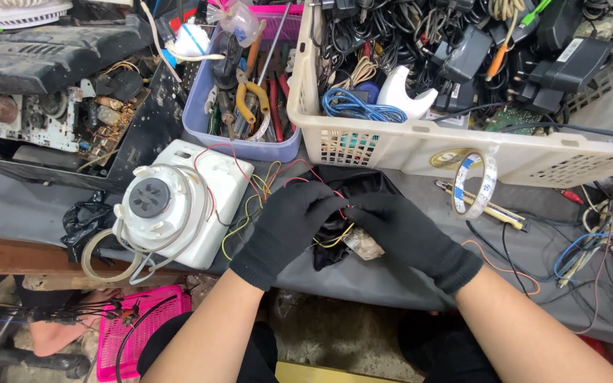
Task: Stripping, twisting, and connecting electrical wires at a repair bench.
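Both black-gloved hands meet over a dark motor part [331,230] on the grey desk [30,206]; the left hand [286,225] has its grip pinching red and yellow wires [267,181], the right hand [407,237] pinching the same bundle. The wires run left to a white appliance base [179,202], with a cream basket of cables [420,149] behind.

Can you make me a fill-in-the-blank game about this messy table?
1. Both hands, left and right, wear ____ gloves.
2. The white appliance base sits to the ____ of the hands.
3. The cream basket is full of ____.

Missing words: black; left; cables
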